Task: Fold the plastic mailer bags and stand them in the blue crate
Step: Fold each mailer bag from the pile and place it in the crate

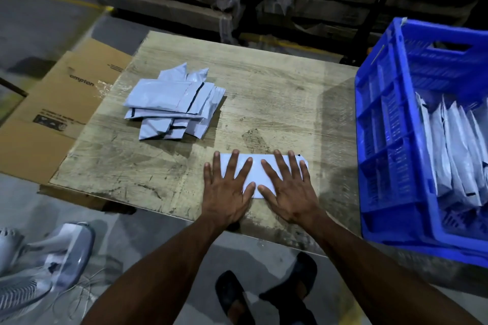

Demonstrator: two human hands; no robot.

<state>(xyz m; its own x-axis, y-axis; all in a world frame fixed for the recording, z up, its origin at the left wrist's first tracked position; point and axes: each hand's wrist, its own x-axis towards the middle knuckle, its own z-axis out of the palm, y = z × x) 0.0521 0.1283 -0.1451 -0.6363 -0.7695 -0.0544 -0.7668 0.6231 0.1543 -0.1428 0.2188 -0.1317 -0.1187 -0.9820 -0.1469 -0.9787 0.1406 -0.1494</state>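
Two flat hands, left hand [227,187] and right hand [287,187], fingers spread wide, press one mailer [257,171] near the board [264,82] front edge; a loose pile [173,103] lies beyond-left, crate [390,124] right.

Scuffed matt wood-grain board [264,92], smooth plastic mailers [171,103], ribbed glossy plastic crate [383,126].

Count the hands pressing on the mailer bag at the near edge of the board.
2: the left hand flat on the mailer bag's left half, the right hand flat on its right half.
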